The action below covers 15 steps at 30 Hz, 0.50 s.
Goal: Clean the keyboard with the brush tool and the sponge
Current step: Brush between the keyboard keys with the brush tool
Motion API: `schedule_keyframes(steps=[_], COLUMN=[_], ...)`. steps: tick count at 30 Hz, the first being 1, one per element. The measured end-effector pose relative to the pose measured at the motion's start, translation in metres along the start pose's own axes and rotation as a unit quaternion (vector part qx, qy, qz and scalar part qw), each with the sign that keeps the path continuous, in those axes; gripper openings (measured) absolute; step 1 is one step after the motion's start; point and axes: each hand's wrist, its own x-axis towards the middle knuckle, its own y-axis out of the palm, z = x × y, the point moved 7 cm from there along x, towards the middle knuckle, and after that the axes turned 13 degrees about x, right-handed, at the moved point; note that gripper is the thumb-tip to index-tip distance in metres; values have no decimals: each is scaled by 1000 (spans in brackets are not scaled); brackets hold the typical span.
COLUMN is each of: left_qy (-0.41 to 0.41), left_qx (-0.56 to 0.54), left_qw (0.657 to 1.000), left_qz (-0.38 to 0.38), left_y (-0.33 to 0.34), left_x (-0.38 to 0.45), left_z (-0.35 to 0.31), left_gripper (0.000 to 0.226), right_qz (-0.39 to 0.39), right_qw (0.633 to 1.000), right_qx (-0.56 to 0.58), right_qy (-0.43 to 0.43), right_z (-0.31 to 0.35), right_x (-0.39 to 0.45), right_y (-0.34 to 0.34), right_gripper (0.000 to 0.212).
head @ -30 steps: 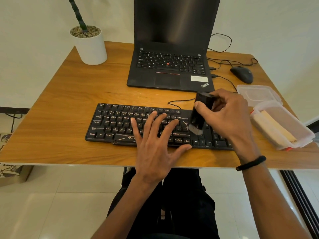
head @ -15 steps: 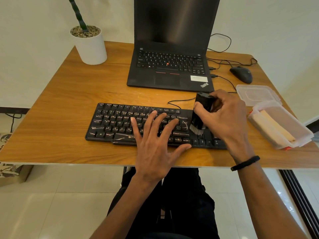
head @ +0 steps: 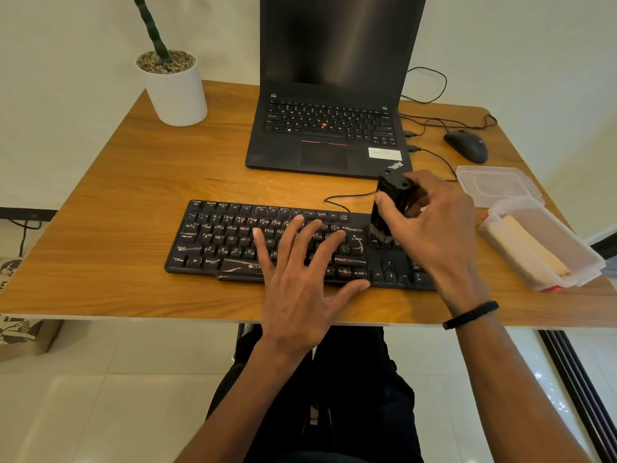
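Observation:
A black keyboard (head: 227,238) lies near the front edge of the wooden desk (head: 133,202). My left hand (head: 300,282) rests flat on its middle keys, fingers spread, holding nothing. My right hand (head: 437,228) grips a black brush tool (head: 389,205) upright, its grey bristles touching the keys just right of the Enter key. A pale sponge (head: 531,252) lies inside a clear plastic box (head: 574,242) at the right edge of the desk.
A black laptop (head: 334,128) stands open behind the keyboard. A black mouse (head: 465,146) with cables sits at the back right. The box's clear lid (head: 497,185) lies beside it. A white plant pot (head: 173,88) stands at the back left.
My right hand has drawn the brush tool away from me, from the lower rows toward the upper rows at the keyboard's right part. My left hand has stayed put.

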Motion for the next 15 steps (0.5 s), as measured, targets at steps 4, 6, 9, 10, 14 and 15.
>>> schedule_keyframes(steps=[4,6,9,10,14,15], left_qy=[1,-1,1,1,-2,-2], left_qx=[0,1,-1,-4,-3,-1], left_qw=[1000,1000,1000,1000,1000,1000], left_qz=[3,5,4,3,6,6], left_y=[0,1,1,1,1,1], left_x=[0,1,0,0,1,1], left_z=[0,0,1,1,0,0], left_gripper=[76,77,77,77,78,78], right_qz=[4,19,20,9,-23,-16], right_qw=[1000,999,999,1000,999,998], right_qx=[10,22,5,-6,3,20], right_qy=[0,17,30,27,37,49], right_z=[1,-3,-11,-13,-17,-18], right_x=[-1,-2,-1,-1,-4,-5], right_y=[4,2,-8,-12,-21,-19], right_gripper=[38,33,34,35,39,37])
